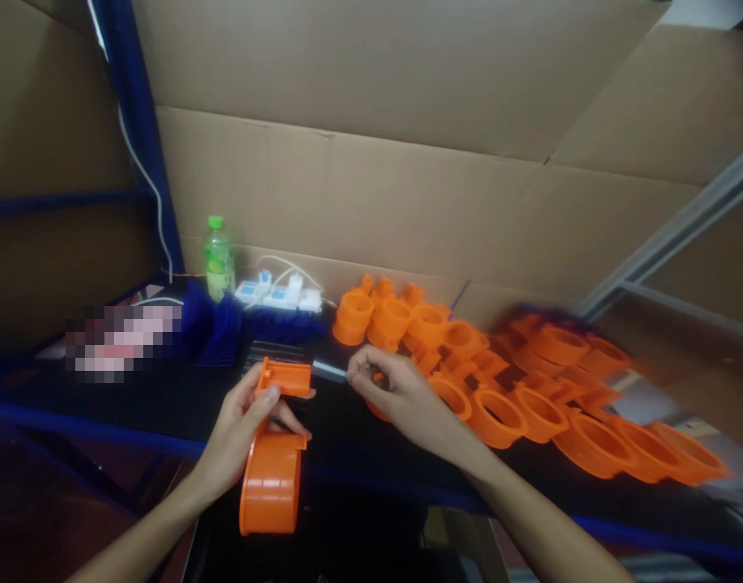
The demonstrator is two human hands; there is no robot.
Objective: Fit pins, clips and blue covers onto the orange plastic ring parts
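Observation:
My left hand is closed around an orange plastic tape dispenser, its wide round part hanging down and its short flat end pointing right. My right hand pinches one end of a thin serrated metal blade between thumb and fingertips. The blade's free end points left and lies close to the dispenser's flat end; whether they touch I cannot tell. Several dark strips lie on the black table just behind the held dispenser.
Rows of more orange dispensers cover the right side of the table. At the back stand a green-capped bottle and a white power strip with cables. Dark blue pieces sit at left. Cardboard walls the rear.

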